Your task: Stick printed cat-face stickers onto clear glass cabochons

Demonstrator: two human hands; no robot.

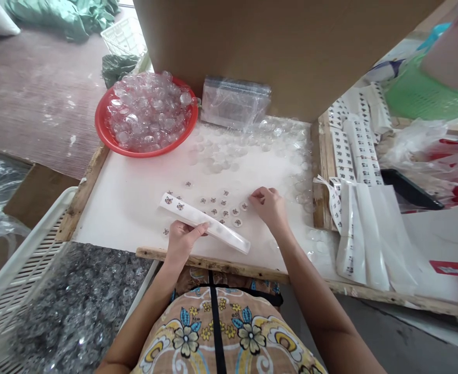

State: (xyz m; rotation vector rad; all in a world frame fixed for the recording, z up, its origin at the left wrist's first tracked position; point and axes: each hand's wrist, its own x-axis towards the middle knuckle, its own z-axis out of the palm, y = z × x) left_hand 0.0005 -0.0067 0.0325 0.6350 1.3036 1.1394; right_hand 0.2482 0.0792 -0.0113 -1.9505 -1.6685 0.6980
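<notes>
My left hand (184, 240) grips a long white sticker strip (229, 235) near its middle, thumb on top. Two printed animal-face stickers (180, 206) show at the strip's left end; the rest of its face looks bare. With fingertips pinched together, my right hand (268, 205) is down on the white tabletop. Beside its fingers lies a clear round disc (244, 206) bearing an animal-face print. Whether the fingertips hold anything is too small to make out. Several more printed discs (214, 211) lie between the hands, some partly hidden by the strip.
A red basin (147, 154) heaped with clear discs (151, 111) stands back left. Plastic bags (234, 104) lean against a cardboard box (252, 47). Loose clear discs (221, 150) spread behind my hands. More sticker strips (363, 150) lie right, beyond a wooden edge (322, 176). A white crate (26, 259) stands lower left.
</notes>
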